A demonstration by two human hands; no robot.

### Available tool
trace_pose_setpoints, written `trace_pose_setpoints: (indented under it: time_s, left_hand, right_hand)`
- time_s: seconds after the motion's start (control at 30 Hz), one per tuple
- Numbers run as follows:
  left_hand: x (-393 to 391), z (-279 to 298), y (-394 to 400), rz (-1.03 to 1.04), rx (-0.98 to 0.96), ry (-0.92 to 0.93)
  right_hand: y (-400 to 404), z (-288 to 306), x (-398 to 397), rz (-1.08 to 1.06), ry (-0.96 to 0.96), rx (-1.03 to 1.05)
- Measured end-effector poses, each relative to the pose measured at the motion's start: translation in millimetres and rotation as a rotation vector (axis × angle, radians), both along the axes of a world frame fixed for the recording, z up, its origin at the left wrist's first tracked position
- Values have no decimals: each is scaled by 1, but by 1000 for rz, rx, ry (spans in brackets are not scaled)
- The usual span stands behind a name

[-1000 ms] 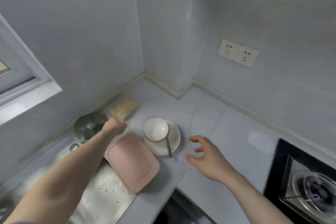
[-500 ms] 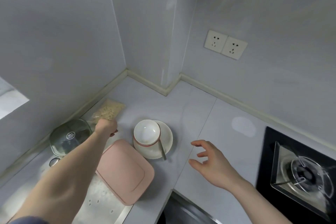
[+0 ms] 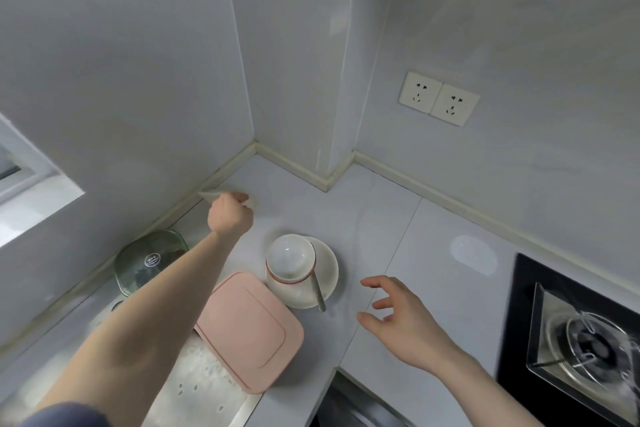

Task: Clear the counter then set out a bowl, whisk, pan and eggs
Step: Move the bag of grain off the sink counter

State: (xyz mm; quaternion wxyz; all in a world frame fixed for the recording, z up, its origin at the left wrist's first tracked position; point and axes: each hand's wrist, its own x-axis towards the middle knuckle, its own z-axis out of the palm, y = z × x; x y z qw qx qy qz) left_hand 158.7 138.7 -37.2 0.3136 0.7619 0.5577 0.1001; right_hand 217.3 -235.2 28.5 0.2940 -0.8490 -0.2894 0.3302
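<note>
My left hand [image 3: 229, 215] reaches far over the counter [image 3: 374, 218] toward the back wall and grips a clear bag of pale grains [image 3: 211, 196], mostly hidden behind the hand. A white bowl with a red rim [image 3: 290, 262] sits on a white plate [image 3: 329, 274], with a metal spoon [image 3: 318, 291] leaning on the plate's right side. My right hand [image 3: 398, 319] hovers open above the counter, right of the plate, holding nothing.
A pink lid or tray [image 3: 249, 329] lies at the sink's edge. A glass pot lid [image 3: 149, 262] rests by the left wall. The metal drainboard [image 3: 201, 388] is below. A gas burner [image 3: 588, 347] sits at right. Two wall sockets [image 3: 438, 97] are above.
My left hand has carried the grain bag away from the glass lid, farther back toward the corner. My right hand has stayed hovering near the plate.
</note>
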Motion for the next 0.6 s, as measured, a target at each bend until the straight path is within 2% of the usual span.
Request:
trace_pose_setpoints:
  time_s: [0.1, 0.23, 0.4, 0.6]
  left_hand:
    - [2, 6, 5, -50, 62, 2]
    - [6, 20, 0, -86, 35, 3]
    - [1, 28, -1, -49, 49, -60]
    - [0, 90, -7, -152, 267, -215]
  right_hand:
    - [0, 2, -3, 9, -14, 3]
    - [-3, 5, -7, -7, -14, 16]
    - [-12, 9, -14, -19, -27, 34]
    - [-25, 25, -14, -69, -69, 114]
